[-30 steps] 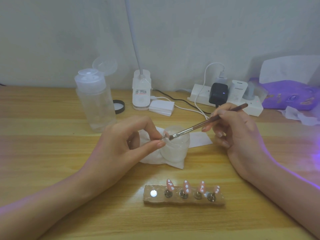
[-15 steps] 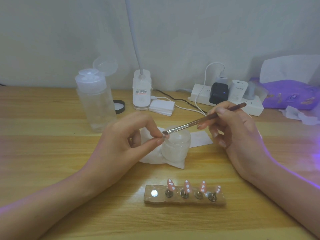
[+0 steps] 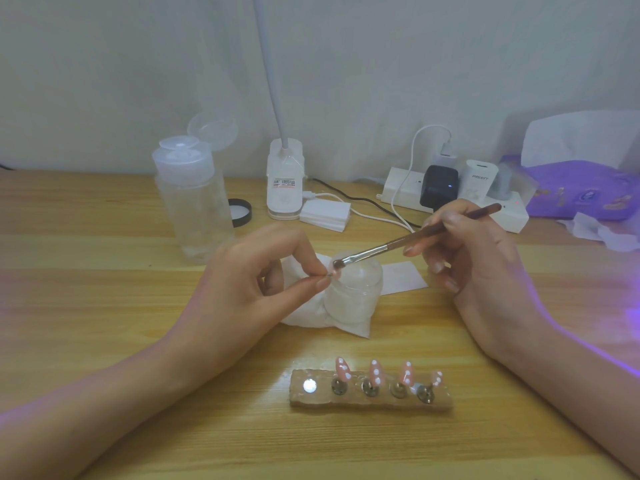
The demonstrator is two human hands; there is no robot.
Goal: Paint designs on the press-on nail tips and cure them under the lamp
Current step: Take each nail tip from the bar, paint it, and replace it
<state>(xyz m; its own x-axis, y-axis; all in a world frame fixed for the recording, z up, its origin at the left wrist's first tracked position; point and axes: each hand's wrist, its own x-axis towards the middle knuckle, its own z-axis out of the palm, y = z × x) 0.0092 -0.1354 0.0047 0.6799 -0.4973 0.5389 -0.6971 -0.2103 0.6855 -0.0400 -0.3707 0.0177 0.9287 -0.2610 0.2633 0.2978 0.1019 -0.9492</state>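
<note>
My left hand (image 3: 258, 289) pinches a small pink nail tip (image 3: 333, 271) between thumb and forefinger, just in front of a frosted jar (image 3: 356, 292). My right hand (image 3: 474, 261) grips a brown-handled brush (image 3: 415, 237); its bristles touch the pinched tip. A tan holder block (image 3: 372, 396) lies near the front edge. Several pink tips with white dots (image 3: 374, 372) stand on its metal pegs, and its leftmost spot shows a bare shiny disc (image 3: 309, 386).
The jar sits on a crumpled white cloth (image 3: 304, 306). Behind stand a clear pump bottle (image 3: 194, 202), a black lid (image 3: 240, 212), a white lamp base (image 3: 284, 181), a stack of white pads (image 3: 325, 214) and a power strip (image 3: 450, 195). Purple packaging (image 3: 581, 188) lies at the far right.
The brush tip has shifted slightly left and up along the pinched nail tip. Both hands otherwise stay in place.
</note>
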